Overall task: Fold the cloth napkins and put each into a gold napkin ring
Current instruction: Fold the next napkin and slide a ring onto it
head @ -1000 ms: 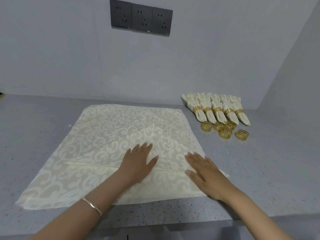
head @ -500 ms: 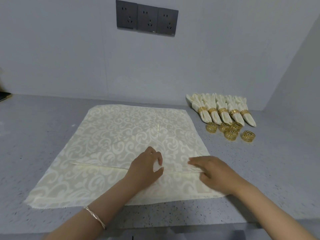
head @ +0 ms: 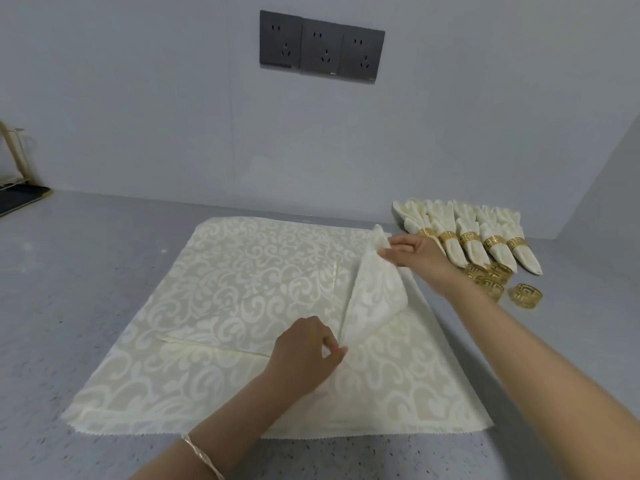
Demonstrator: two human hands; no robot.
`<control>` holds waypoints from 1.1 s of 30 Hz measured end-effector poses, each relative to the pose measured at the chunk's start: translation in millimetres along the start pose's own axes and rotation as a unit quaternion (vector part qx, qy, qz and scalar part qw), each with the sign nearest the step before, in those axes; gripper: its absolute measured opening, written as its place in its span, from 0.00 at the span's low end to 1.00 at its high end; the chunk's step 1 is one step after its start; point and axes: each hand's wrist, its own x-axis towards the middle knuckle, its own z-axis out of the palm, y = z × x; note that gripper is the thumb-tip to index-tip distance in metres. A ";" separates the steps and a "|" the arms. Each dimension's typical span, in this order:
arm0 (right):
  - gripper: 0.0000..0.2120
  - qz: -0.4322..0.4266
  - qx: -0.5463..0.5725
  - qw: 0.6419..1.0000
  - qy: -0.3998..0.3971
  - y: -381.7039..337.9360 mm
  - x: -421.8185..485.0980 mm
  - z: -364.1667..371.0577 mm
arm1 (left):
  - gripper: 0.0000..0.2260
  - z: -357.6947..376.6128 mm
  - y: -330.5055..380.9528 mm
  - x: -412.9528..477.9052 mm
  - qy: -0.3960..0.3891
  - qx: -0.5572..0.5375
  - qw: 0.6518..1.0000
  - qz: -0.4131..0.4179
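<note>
Mid-fold on napkin (head: 259, 278), spread flat on counter (head: 86, 271), centre of view. Gripping raised flap (head: 375, 296) by its corner with right hand (head: 415, 252), fingers pinched; pinching flap's base with left hand (head: 304, 351). Use left pinch as pivot, carry corner across low and taut, line up edges, then press crease (slick weave, likely to drag layers below). Mind loose rings (head: 526, 296) and 5 finished napkins (head: 467, 233) near right wrist.

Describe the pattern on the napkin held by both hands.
Cream napkin with a pale swirling scroll pattern, clearest in the head view.
</note>
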 end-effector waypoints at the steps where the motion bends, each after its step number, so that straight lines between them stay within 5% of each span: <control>1: 0.09 0.010 0.010 1.000 0.008 5.8 10.9 12.3 | 0.11 0.3 0.6 0.8 0.005 -0.002 1.000 -0.007; 15: 0.09 0.044 -0.104 0.989 0.099 71.6 59.7 77.7 | 0.09 3.0 -0.1 16.7 0.013 0.111 0.994 -0.003; 18: 0.08 0.043 -0.114 0.987 0.105 73.0 61.2 79.1 | 0.24 7.3 -5.7 20.5 -0.009 0.135 0.990 0.036; 24: 0.08 -0.019 -0.094 0.989 0.110 61.9 47.4 71.4 | 0.32 11.5 -9.3 19.0 -0.076 0.194 0.977 0.050; 29: 0.17 -0.110 -0.182 0.976 0.040 40.6 -15.7 55.7 | 0.40 20.8 -18.2 20.1 -0.116 0.212 0.966 0.096; 33: 0.24 -0.157 -0.327 0.921 -0.141 51.0 -86.2 54.9 | 0.25 20.4 -17.8 20.2 -0.133 0.208 0.965 0.083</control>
